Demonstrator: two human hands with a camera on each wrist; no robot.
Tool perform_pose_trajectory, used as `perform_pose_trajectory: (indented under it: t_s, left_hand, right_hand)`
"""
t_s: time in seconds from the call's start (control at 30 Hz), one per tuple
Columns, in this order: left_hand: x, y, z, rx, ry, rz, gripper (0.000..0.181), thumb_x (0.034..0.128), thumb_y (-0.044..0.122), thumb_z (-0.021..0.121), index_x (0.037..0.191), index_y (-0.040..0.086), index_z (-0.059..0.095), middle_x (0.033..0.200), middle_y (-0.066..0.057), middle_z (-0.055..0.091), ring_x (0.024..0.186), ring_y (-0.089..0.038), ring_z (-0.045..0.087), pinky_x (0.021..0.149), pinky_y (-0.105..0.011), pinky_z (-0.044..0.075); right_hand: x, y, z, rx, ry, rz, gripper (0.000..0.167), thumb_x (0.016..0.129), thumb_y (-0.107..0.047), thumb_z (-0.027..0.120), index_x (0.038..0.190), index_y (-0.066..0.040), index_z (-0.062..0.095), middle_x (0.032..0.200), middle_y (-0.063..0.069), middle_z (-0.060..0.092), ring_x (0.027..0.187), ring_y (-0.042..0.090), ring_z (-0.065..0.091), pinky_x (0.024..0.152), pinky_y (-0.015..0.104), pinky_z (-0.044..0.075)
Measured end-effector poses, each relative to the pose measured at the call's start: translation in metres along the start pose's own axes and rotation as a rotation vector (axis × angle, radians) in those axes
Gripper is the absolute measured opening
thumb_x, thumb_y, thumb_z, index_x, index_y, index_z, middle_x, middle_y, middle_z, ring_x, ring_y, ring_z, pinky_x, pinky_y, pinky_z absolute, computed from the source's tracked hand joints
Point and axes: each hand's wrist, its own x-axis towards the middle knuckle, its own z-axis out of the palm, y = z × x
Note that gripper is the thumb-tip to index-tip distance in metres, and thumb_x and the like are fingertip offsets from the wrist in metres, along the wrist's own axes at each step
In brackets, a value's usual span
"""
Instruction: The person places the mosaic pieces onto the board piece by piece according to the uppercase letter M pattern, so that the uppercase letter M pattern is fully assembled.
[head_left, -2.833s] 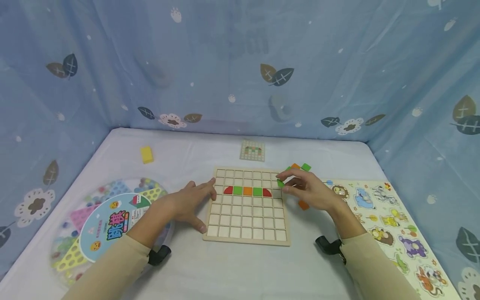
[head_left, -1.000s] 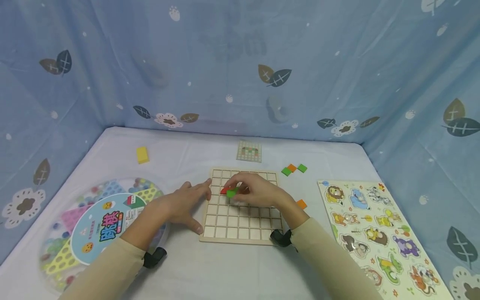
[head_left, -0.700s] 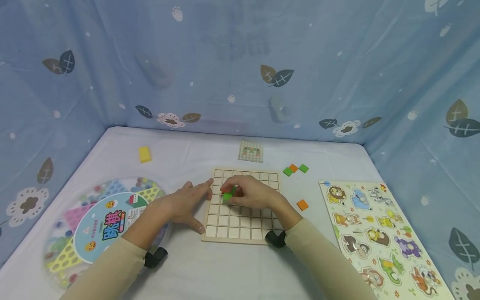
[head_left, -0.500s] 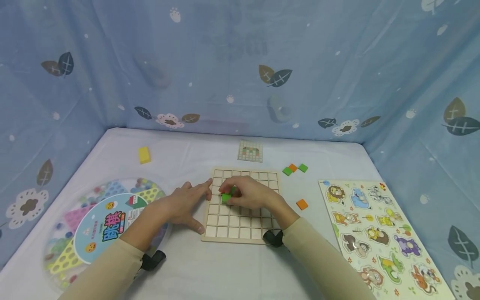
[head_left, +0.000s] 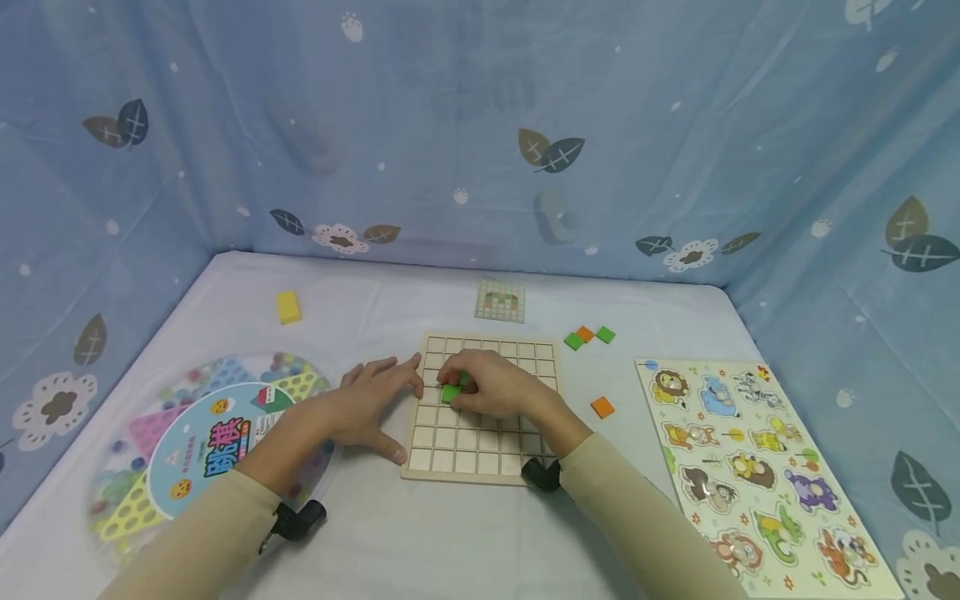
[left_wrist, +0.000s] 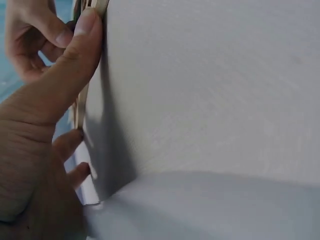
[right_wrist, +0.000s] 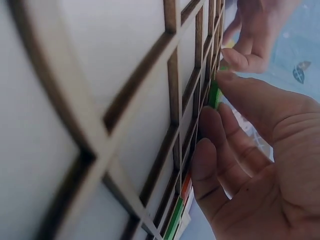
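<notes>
A light wooden grid board [head_left: 465,477] lies mid-table. My left hand [head_left: 367,408] rests at its left side, fingers spread, thumb touching the lower left of the frame. The left wrist view shows that thumb [left_wrist: 72,62] on the board's edge. Over the board's left half, my right hand [head_left: 491,383] pinches a small green square tile [head_left: 450,393] at a cell; the right wrist view shows the thumb on this green tile [right_wrist: 214,95]. Another bit of green [head_left: 465,380] shows under the right hand, which hides most of the coloured row.
Loose green and orange tiles lie right of the board, with one orange tile [head_left: 602,407] nearer. A pattern card [head_left: 500,301] sits behind it. A yellow block [head_left: 288,307] is back left, a round marble game [head_left: 195,450] left, an animal puzzle [head_left: 750,467] right.
My right hand has carried the green tile from the board's upper right edge leftward to the left half, and the tile has sunk lower against the grid. The left hand stays at the board's left edge.
</notes>
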Motion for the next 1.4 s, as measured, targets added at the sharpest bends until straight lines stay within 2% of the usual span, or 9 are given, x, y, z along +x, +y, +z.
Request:
perform_pose_trajectory:
  t_s: [0.13,0.27,0.73,0.97,1.2,1.4]
  left_hand:
    - [0.000,-0.002,-0.002,-0.001,-0.025,0.000,0.079,0.0692,0.066,0.085,0.132,0.038,0.046,0.174,-0.003,0.008,0.157,-0.041,0.008,0.117,-0.074,0.008]
    - [-0.001,-0.002,-0.004,0.001,-0.023,0.001,0.071,0.0733,0.062,0.085,0.129,0.038,0.048,0.174,-0.001,0.007,0.157,-0.041,0.010,0.115,-0.076,0.011]
    - [0.000,0.000,-0.004,-0.041,0.018,-0.005,0.065,0.0697,0.053,0.091,0.121,0.037,0.055,0.173,0.000,0.011,0.156,-0.040,0.011,0.112,-0.077,0.013]
    - [-0.005,-0.003,-0.004,-0.009,0.023,0.014,0.057,0.0749,0.056,0.086,0.122,0.037,0.059,0.171,0.000,0.020,0.156,-0.041,0.015,0.112,-0.078,0.013]
    - [-0.003,-0.006,-0.004,0.012,0.020,0.028,0.057,0.0768,0.060,0.083,0.124,0.039,0.058,0.172,0.002,0.019,0.156,-0.040,0.016,0.111,-0.078,0.015]
    - [-0.003,-0.005,-0.003,0.015,0.008,0.025,0.058,0.0765,0.060,0.083,0.124,0.038,0.059,0.172,0.000,0.020,0.155,-0.042,0.017,0.109,-0.080,0.016]
  right_hand:
    - [-0.001,0.001,0.000,0.001,-0.002,0.008,0.029,0.095,-0.016,0.074,0.123,-0.014,0.068,0.111,-0.003,0.068,0.094,0.011,0.063,0.089,0.030,0.052]
    - [-0.001,0.002,0.000,0.003,-0.005,0.002,0.029,0.095,-0.015,0.074,0.123,-0.014,0.067,0.110,-0.003,0.069,0.093,0.010,0.063,0.088,0.029,0.052]
    - [0.000,0.000,0.000,-0.014,0.030,0.007,0.028,0.093,-0.017,0.077,0.120,-0.015,0.068,0.105,-0.004,0.071,0.090,0.010,0.064,0.085,0.029,0.053]
    - [-0.002,-0.003,-0.001,-0.002,-0.008,0.029,0.028,0.093,-0.019,0.078,0.120,-0.017,0.068,0.103,-0.005,0.070,0.091,0.009,0.063,0.085,0.029,0.052]
    - [-0.013,-0.003,-0.010,0.018,-0.041,0.000,0.034,0.094,-0.018,0.076,0.127,-0.013,0.067,0.117,-0.001,0.072,0.104,0.012,0.067,0.094,0.031,0.053]
    - [-0.028,0.003,-0.017,0.035,-0.057,-0.041,0.030,0.098,-0.020,0.072,0.126,-0.011,0.068,0.119,0.001,0.072,0.104,0.012,0.067,0.094,0.031,0.053]
